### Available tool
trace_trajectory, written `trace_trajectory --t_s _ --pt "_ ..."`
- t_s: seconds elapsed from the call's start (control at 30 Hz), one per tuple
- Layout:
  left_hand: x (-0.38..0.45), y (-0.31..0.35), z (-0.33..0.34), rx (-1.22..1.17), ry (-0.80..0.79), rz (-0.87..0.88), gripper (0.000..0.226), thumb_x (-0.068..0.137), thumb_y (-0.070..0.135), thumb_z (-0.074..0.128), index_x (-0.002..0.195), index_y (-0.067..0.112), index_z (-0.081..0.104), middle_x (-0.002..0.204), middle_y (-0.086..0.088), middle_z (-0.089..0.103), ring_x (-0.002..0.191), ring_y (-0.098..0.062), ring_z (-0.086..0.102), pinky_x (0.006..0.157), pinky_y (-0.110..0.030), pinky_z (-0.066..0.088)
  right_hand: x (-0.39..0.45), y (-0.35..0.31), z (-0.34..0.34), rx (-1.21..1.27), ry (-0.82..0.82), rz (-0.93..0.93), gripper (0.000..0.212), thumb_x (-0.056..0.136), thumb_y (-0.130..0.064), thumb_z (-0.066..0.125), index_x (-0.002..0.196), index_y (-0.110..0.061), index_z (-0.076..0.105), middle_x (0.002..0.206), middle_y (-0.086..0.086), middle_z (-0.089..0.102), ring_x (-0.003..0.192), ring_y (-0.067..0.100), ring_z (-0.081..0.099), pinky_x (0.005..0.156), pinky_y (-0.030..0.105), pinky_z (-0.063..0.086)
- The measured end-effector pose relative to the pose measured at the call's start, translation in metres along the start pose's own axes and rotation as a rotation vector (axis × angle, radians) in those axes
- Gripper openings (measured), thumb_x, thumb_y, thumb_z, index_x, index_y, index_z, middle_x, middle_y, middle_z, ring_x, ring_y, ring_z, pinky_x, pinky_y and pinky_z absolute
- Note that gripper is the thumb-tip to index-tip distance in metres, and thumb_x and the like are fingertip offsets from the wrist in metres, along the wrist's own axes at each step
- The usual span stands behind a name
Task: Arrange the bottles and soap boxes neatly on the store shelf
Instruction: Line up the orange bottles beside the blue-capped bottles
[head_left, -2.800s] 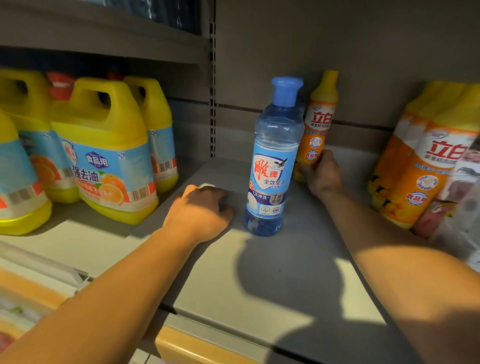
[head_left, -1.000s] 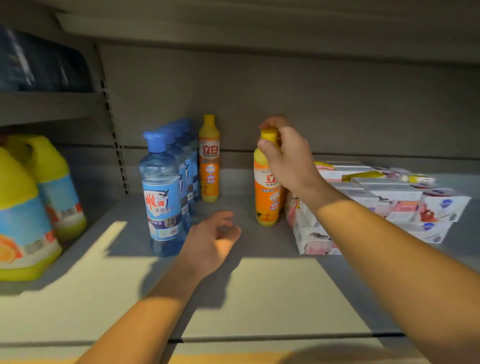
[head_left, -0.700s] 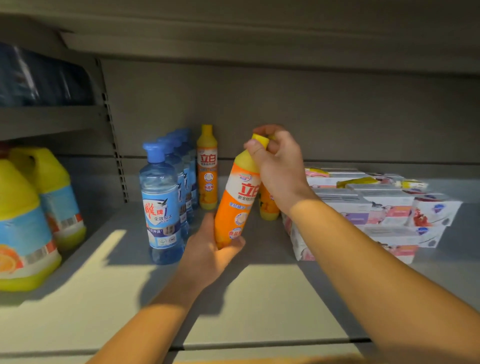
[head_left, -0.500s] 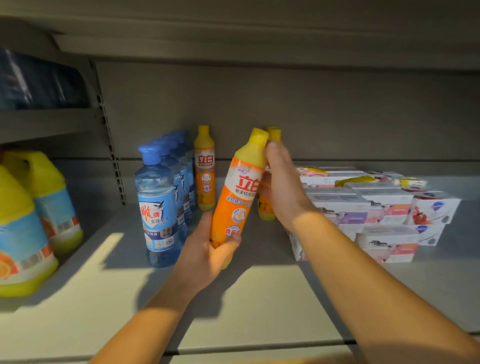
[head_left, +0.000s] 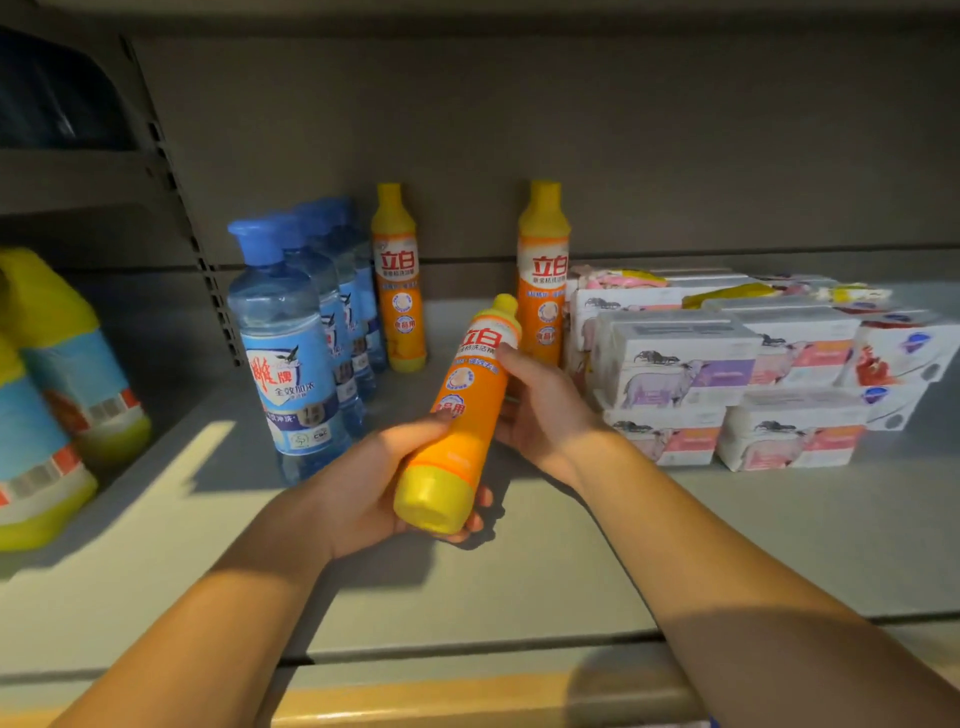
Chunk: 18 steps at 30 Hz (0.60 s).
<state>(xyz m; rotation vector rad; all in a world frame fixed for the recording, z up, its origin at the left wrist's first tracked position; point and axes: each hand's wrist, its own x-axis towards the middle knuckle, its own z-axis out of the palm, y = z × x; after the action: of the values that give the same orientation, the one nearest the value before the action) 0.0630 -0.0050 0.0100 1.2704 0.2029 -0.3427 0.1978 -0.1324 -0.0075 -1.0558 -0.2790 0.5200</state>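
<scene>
— While the orange bottle (head_left: 464, 410) was near upright half a second ago, how does it lie at present?

— Tilted hard, yellow base toward the camera, cap pointing far and to the right. It is held clear above the shelf (head_left: 597, 561), in front of the standing stock.

— Grip on it?

— Left hand (head_left: 363, 499) is curled round the lower body, thumb over the top side, fingers wrapped under the base. Right hand (head_left: 540, 410), formerly up at the neck, now rests on the right flank of the upper body with fingers relaxed and extended; it touches rather than clasps.

— Remaining stock?

— Unmoved. Row of blue bottles (head_left: 291, 353) at left, running from near to far. One orange bottle (head_left: 397, 280) stands just right of that row at the far wall; another (head_left: 543, 275) stands upright touching the soap boxes (head_left: 727, 364), stacked at right. Yellow jugs (head_left: 57, 374) occupy the next bay on the far left.
</scene>
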Motion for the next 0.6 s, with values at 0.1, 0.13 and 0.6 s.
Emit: trace_trajectory --t_s 0.1,0.13,0.6 --pt "-0.002 0.001 0.002 -0.008 -0.018 -0.063 0.072 0.068 0.051 0.062 0.121 0.004 0.052 0.091 -0.029 0.068 0.067 -0.036 0.069 0.053 -0.034 0.057 0.002 0.002 -0.001 -0.062 0.038 0.053 0.035 0.088 -0.036 0.069 0.114 -0.013 0.061 0.095 0.011 0.075 0.083 0.024 0.075 0.064 0.039 0.059" --pt "-0.003 0.002 0.003 -0.036 -0.017 -0.070 0.076 0.065 0.052 0.064 0.122 0.004 0.052 0.090 -0.029 0.068 0.065 -0.036 0.069 0.050 -0.033 0.056 0.002 0.002 -0.001 -0.068 0.047 0.063 0.036 0.087 -0.036 0.070 0.113 -0.013 0.060 0.095 0.012 0.075 0.082 0.025 0.075 0.063 0.039 0.059" --pt "0.004 -0.005 0.000 0.370 0.249 0.486 0.052 0.070 0.034 0.070 0.120 0.024 0.058 0.112 -0.007 0.070 0.104 -0.022 0.068 0.085 -0.041 0.056 -0.018 -0.022 0.016 -0.436 0.213 -0.470 0.041 0.072 -0.051 0.072 0.106 -0.037 0.055 0.106 -0.011 0.069 0.094 0.009 0.070 0.082 0.039 0.059"
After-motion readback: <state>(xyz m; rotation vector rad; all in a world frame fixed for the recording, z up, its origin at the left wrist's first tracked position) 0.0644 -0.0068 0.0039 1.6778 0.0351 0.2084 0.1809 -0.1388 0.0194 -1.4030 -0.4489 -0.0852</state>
